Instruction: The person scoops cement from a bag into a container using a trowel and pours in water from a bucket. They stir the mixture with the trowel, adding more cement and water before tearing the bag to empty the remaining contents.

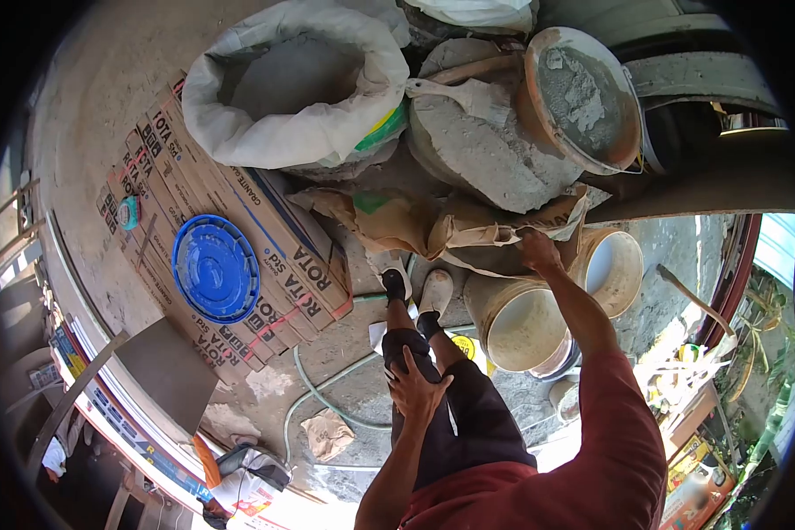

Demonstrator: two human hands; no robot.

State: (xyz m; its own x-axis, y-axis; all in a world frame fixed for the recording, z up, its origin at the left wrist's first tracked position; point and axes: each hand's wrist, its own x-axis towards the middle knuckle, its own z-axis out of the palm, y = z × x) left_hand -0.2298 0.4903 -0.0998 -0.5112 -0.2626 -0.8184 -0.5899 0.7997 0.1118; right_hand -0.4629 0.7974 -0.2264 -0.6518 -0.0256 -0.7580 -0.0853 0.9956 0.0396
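One right hand (537,251) grips the rim of a brown paper bag (473,237), apparently pinching its edge, fingertips partly hidden. Left hand (415,387): fingers spread, resting on dark trousers (495,415). Bag position: just beside a pale bucket (480,300), near an open white sack (382,71).

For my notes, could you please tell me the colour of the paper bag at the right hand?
The paper bag is brown, seen best in the head view.

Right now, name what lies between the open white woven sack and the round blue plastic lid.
In the head view, only brown ROTA-printed cardboard boxes show between the white sack and the blue lid.
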